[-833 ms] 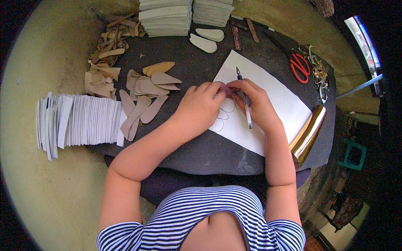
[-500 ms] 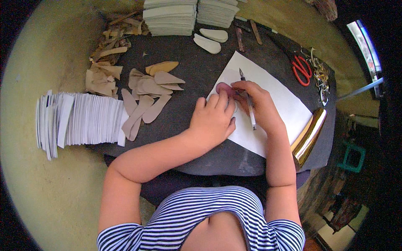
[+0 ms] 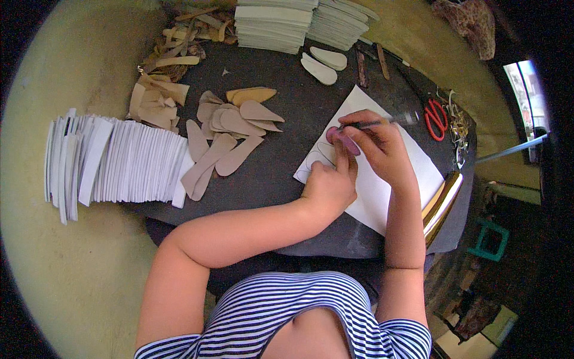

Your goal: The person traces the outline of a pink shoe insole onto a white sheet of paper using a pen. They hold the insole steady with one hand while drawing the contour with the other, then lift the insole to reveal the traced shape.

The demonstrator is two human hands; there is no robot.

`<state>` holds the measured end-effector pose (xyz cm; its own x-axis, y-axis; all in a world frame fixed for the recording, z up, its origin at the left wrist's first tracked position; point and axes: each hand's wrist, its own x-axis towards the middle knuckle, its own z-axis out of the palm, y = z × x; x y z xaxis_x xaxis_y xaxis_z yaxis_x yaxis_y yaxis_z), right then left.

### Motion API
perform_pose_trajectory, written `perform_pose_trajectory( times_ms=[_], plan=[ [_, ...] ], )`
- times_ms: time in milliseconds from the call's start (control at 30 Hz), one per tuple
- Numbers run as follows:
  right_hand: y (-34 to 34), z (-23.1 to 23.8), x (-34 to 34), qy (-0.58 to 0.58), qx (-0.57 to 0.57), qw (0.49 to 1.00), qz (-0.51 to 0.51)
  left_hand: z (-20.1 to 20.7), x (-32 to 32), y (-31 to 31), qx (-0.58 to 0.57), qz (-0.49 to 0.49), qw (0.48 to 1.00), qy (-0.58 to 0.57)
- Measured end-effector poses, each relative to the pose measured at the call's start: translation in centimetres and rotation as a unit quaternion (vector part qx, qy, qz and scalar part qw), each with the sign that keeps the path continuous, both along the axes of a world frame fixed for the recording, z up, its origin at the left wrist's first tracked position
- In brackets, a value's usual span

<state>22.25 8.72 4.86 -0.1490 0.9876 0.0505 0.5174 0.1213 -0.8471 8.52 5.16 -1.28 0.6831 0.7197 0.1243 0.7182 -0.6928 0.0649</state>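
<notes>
A white sheet of paper lies on the dark tabletop, with rounded outlines drawn near its left corner. Over it my left hand has its fingers closed at the lower part of a small purple insole-shaped piece. My right hand grips a pen, its dark end toward the purple piece and its clear end to the right. The right fingertips are also at the piece; whether they press on it is hard to make out. The piece looks raised a little off the paper.
Beige insole-shaped pieces lie left of the paper, near a long row of white strips. Behind are scraps, white stacks and two white insole pieces. Red-handled scissors and a gold roll are at right.
The purple piece has come up from the paper, and drawn outlines now show at its left. The pen has swung from upright to nearly level. The view has shifted, moving the table slightly.
</notes>
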Motion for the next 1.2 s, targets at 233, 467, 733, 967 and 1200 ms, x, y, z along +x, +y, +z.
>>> perform_pose_trajectory(
  times_ms=[233, 467, 733, 967, 1200],
  plan=[
    [2.1, -0.3, -0.4, -0.098, -0.064, 0.992, 0.052, -0.7, 0.3, 0.0, 0.038, 0.005, 0.999, -0.02],
    [2.9, 0.3, -0.8, -0.201, -0.021, 0.972, 0.118, -0.4, -0.2, 0.3, 0.012, -0.014, 1.0, -0.022],
    [3.3, 0.4, -0.8, -0.263, -0.009, 0.951, 0.161, -0.3, -0.5, 0.5, -0.002, -0.005, 0.997, -0.071],
    [3.0, 1.0, -2.1, -0.27, 0.041, 0.947, 0.17, 0.4, -0.7, 0.8, -0.053, -0.031, 0.997, -0.054],
    [3.6, 1.3, -1.7, -0.296, -0.011, 0.934, 0.199, 1.6, -1.4, 1.2, -0.041, -0.062, 0.997, -0.023]
  ],
)
